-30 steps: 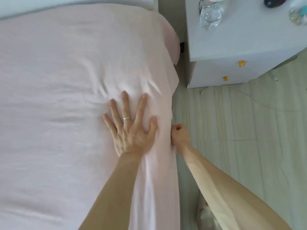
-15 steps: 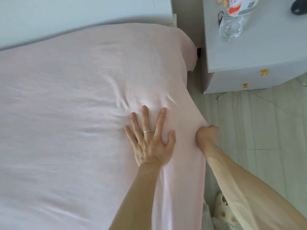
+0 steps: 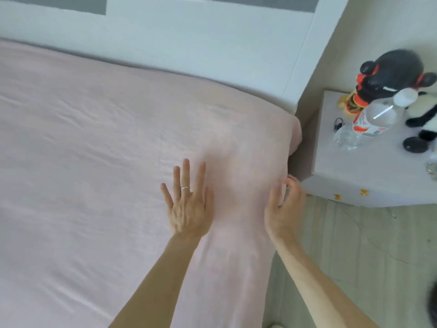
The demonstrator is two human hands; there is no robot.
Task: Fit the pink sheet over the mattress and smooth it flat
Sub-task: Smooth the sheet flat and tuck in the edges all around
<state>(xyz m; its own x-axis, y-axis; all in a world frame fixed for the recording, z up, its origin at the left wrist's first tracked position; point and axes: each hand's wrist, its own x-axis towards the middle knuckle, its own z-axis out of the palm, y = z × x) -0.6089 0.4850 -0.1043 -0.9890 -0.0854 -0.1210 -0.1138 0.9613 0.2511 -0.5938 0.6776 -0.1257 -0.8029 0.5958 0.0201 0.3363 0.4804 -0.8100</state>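
Left hand (image 3: 188,205) flat, right hand (image 3: 282,210) loosely curled.

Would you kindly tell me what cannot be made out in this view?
Head view:
- The mattress: hidden under the pink sheet.
- The right hand: fingers blurred, so whether they pinch the sheet is unclear.
- The bottle: label too blurred to read.
- The dark object: cut off by the right edge.
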